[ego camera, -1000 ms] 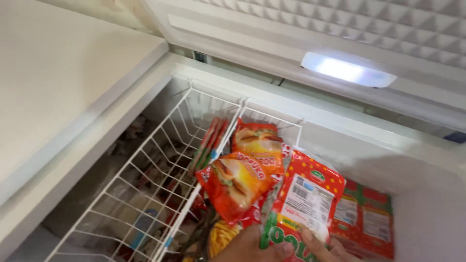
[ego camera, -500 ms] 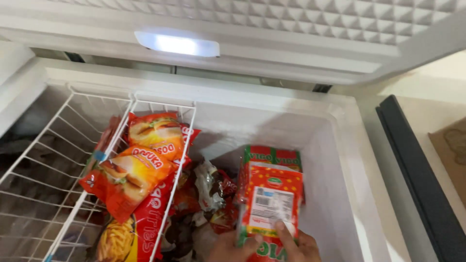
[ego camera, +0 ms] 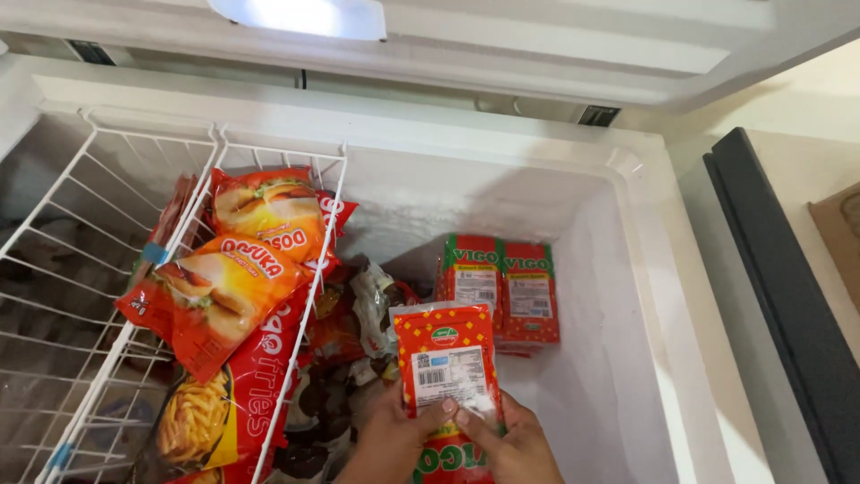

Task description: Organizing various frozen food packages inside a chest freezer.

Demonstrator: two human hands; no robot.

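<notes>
I look down into an open white chest freezer (ego camera: 627, 269). Both hands hold a flat red food packet (ego camera: 445, 358) with a white label, upright over the freezer's middle. My left hand (ego camera: 390, 439) grips its lower left side, and my right hand (ego camera: 511, 439) grips its lower right, thumbs on the front. Behind the packet two similar red and green packets (ego camera: 500, 287) lean against the freezer's right inner wall. Orange-red burger bags (ego camera: 228, 296) and a fries bag (ego camera: 210, 417) lie to the left, over the basket's edge.
A white wire basket (ego camera: 98, 269) fills the freezer's left half. Loose dark wrapped packs (ego camera: 345, 358) lie at the bottom centre. The open lid with a lit lamp (ego camera: 300, 16) is above. A black-edged appliance (ego camera: 788, 305) stands to the right.
The view has swung right and lower. The red packet has come down toward the freezer's middle, and my left hand has joined my right on it. The two packets behind it show.
</notes>
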